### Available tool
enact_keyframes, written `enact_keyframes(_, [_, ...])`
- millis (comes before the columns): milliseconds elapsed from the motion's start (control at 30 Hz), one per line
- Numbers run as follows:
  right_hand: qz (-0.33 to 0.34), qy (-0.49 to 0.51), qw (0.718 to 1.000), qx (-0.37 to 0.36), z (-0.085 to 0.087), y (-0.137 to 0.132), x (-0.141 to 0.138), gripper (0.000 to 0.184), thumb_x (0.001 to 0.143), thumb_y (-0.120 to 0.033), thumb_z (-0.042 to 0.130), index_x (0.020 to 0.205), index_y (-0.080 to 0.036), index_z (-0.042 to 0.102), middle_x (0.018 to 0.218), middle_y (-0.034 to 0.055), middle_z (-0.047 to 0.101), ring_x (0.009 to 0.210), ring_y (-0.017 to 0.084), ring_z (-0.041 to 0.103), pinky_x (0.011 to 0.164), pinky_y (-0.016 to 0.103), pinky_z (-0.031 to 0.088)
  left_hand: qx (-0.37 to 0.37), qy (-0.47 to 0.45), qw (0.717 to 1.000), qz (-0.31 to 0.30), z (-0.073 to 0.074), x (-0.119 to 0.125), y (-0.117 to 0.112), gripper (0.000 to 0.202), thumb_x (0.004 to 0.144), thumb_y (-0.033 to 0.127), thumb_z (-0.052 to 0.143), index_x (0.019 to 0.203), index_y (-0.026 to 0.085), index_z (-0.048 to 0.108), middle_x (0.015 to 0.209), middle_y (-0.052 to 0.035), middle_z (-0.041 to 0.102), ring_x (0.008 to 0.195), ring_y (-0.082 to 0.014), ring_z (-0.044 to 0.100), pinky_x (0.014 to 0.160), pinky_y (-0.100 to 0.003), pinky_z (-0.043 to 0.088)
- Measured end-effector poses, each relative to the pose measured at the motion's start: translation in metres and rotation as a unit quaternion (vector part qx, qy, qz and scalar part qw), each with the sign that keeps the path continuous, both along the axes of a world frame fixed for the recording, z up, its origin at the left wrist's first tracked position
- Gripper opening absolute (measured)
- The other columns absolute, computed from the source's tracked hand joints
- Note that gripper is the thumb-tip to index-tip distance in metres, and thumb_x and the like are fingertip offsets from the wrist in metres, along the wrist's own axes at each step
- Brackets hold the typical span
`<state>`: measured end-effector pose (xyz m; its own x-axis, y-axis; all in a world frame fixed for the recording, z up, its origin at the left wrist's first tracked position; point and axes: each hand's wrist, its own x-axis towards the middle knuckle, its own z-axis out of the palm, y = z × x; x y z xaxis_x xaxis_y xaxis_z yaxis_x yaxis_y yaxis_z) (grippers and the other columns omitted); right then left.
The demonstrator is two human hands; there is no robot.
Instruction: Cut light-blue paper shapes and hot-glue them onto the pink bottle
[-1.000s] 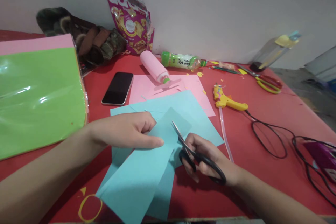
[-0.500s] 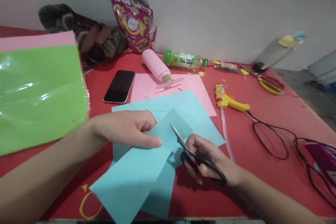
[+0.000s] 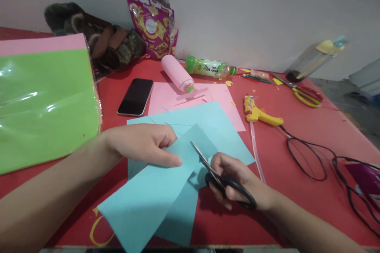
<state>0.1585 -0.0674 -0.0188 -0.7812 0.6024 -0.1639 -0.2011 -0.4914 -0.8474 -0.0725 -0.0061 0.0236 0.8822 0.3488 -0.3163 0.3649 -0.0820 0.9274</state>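
Light-blue paper strip [image 3: 151, 189], held over a larger blue sheet [image 3: 228, 138]. Its near end has swung leftward; the black-handled scissors [image 3: 226, 180] reach farther across it, suggesting an advancing cut. Left hand [image 3: 145, 144] pinches the strip, thumb uppermost; right hand [image 3: 246, 178] grips the scissor handles.

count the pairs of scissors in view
2: black-handled scissors in the right hand, at the blue strip; red-and-yellow-handled scissors lying beyond and right of the glue gun. Others could be hidden.
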Motion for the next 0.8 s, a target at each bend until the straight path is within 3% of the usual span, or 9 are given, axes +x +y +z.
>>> enact_keyframes(433, [-0.007, 0.011, 1.0, -0.005, -0.0001, 0.0, -0.0002, 0.037, 0.069, -0.037, 0.066, 0.074, -0.018, 0.035, 0.054, -0.008, 0.047, 0.038, 0.0, 0.041, 0.035, 0.011, 0.028, 0.038, -0.004, 0.999, 0.007, -0.0018, 0.0008, 0.0004, 0.044, 0.077, 0.038, 0.046, 0.043, 0.017, 0.027, 0.04, 0.0062, 0.017, 0.036, -0.0043, 0.012, 0.03, -0.021, 0.009])
enact_keyframes(800, [-0.013, 0.002, 1.0, -0.018, -0.0007, -0.0012, -0.0005, 0.038, 0.066, -0.036, 0.068, 0.071, -0.018, 0.035, 0.054, -0.0082, 0.048, 0.036, 0.0, 0.042, 0.033, 0.009, 0.028, -0.006, 0.007, 1.0, -0.007, -0.0015, 0.0, 0.0012, 0.041, 0.078, 0.037, 0.045, 0.045, 0.017, 0.03, 0.04, 0.0052, 0.025, 0.034, -0.0046, 0.021, 0.03, -0.019, 0.016])
